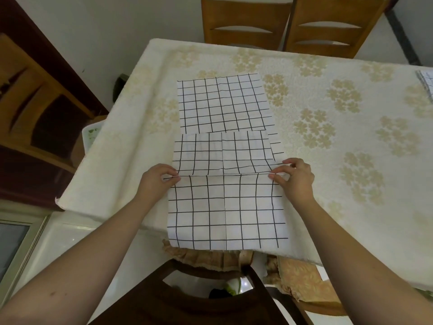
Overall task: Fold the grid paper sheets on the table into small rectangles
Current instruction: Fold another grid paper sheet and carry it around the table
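Cream flowered tablecloth fills the frame; wooden chairs stand at the top. The grid paper lies at centre, overhanging the near edge. Left hand and right hand pinch its raised crease ends. Advice: align side edges before pressing flat.

A grid sheet is laid on the tabletop at frame centre, its near end hung over the near edge. Its side edges are pinched mid-length by the left hand and right hand. Two chairs are set behind the tabletop, upper right.
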The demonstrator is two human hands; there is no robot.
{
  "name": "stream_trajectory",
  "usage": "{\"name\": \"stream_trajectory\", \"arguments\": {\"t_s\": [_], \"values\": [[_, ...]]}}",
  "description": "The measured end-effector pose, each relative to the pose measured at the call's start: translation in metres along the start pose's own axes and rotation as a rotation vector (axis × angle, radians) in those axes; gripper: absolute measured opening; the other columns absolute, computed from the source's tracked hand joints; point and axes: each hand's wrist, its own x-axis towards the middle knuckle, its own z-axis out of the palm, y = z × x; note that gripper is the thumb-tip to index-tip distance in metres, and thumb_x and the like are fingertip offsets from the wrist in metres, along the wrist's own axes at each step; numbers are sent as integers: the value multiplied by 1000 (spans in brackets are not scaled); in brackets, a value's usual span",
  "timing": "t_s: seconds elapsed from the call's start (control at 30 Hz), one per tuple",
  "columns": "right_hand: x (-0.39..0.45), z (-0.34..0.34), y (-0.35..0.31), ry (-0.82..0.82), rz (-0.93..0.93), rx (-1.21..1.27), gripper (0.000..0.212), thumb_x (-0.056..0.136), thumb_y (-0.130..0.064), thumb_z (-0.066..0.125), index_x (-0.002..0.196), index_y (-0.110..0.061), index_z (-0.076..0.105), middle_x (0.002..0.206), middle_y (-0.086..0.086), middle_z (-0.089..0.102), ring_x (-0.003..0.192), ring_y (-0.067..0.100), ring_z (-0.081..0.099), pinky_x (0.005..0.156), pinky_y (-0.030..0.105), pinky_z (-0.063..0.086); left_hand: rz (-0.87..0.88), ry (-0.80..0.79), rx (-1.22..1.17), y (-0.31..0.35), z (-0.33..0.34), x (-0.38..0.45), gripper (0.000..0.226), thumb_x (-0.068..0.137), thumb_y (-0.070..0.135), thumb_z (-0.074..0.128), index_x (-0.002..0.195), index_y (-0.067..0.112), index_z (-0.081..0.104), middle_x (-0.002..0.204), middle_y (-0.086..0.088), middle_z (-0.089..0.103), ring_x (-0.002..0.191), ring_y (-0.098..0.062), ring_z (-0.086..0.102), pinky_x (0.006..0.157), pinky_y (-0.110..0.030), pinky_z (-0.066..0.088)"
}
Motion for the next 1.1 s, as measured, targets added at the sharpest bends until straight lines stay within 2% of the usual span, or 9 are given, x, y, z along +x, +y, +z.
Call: {"name": "stream_trajectory", "arguments": {"t_s": [0.07,0.13,0.27,0.43,0.6,0.77,0.93,1.03,1.1], "values": [[-3,-5,-1,10,-62,4,7,75,-32,79,79,-29,75,114,-7,64,114,19,49,95,36,29,26,-11,1,3,-5,1,9,77,16,79,83,15,72,94,7,68,87,13,57,80,0,35],[-3,-11,-4,-9,-88,63,7,78,-30,77,82,-25,74,107,-8,69,110,17,56,99,40,37,18,-37,0,10,-11,1,7,80,20,77,84,18,71,90,11,69,85,9,59,81,-6,40],[-5,-32,-18,-39,-15,201,7,84,-28,71,85,-22,71,87,-9,72,87,12,66,76,28,50,62,-52,-12,29,-25,6,5,83,20,74,83,20,69,81,14,69,80,6,62,74,-7,43],[-1,-62,-44,47,-46,215,2,87,-23,69,88,-21,70,78,-9,69,79,8,65,73,28,51,133,4,9,63,-50,20,5,83,20,74,86,20,70,77,10,67,70,6,58,64,-3,39],[6,-100,-74,159,-129,170,9,89,-18,66,96,-17,73,86,-3,72,77,5,61,68,8,41,239,106,-22,106,-87,34,6,83,20,73,88,19,70,83,9,66,78,1,58,67,-2,38],[-9,-133,-98,301,-223,104,10,88,-17,67,96,-16,74,94,-1,72,89,14,61,79,25,44,374,184,-48,138,-122,28,5,83,21,73,87,23,70,82,22,61,78,6,56,71,-10,40],[-53,-124,-84,314,-226,18,11,85,-15,70,95,-18,75,93,-2,72,96,20,62,81,28,44,489,124,-10,113,-116,2,8,80,18,76,85,22,72,85,14,66,82,-6,59,76,-19,46],[-83,-99,-62,260,-175,19,13,85,-13,71,93,-21,75,94,-6,73,96,16,61,82,23,42,476,54,-10,80,-95,-15,9,79,13,77,84,20,75,89,7,70,87,-9,60,77,-13,44],[-101,-80,-46,215,-142,-9,15,84,-10,71,92,-21,76,96,-6,73,97,17,61,82,21,40,442,-5,37,59,-78,-25,13,79,10,76,84,21,76,89,12,68,89,-9,59,75,-13,43]]}}
